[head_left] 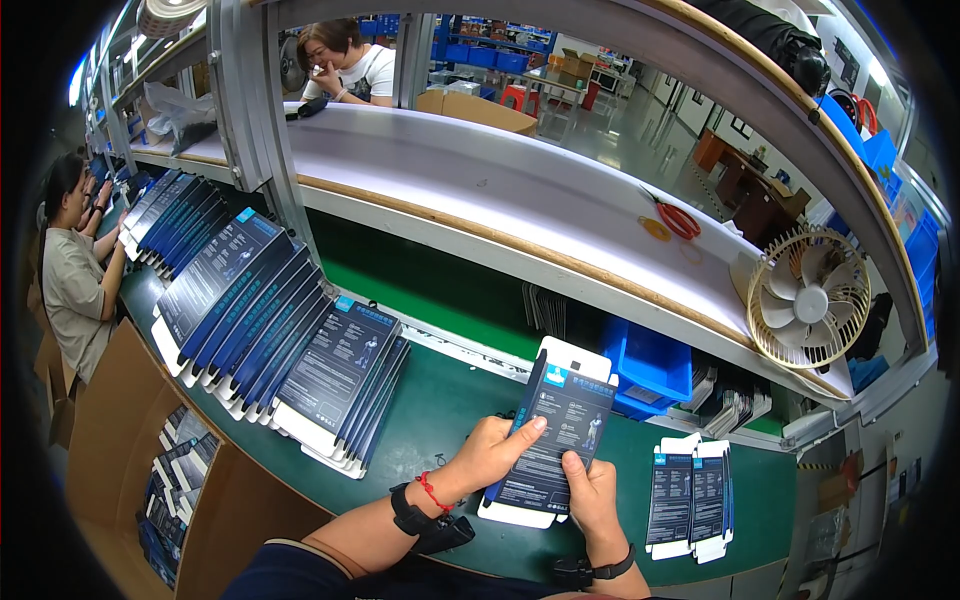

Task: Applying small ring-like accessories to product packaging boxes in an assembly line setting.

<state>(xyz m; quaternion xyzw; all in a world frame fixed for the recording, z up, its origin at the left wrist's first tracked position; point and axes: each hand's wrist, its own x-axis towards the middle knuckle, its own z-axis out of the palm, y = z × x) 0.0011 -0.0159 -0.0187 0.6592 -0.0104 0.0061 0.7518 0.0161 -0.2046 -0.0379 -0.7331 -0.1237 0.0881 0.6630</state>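
Between my two hands is a dark blue printed carton with white flaps standing out at its top and bottom ends. My left hand grips its left side, thumb lying across the printed face. On the lower right edge, my right hand holds it with the thumb on the front; its other fingers are hidden behind. To the right lie flat, unfolded cartons in a small overlapping pile. At the left stands a long leaning row of similar cartons with white flaps showing.
A large brown cardboard box with small packs inside stands lower left. Behind the green table are a blue bin and a white shelf bearing red-handled scissors and a fan. One person works at far left; another sits beyond the shelf.
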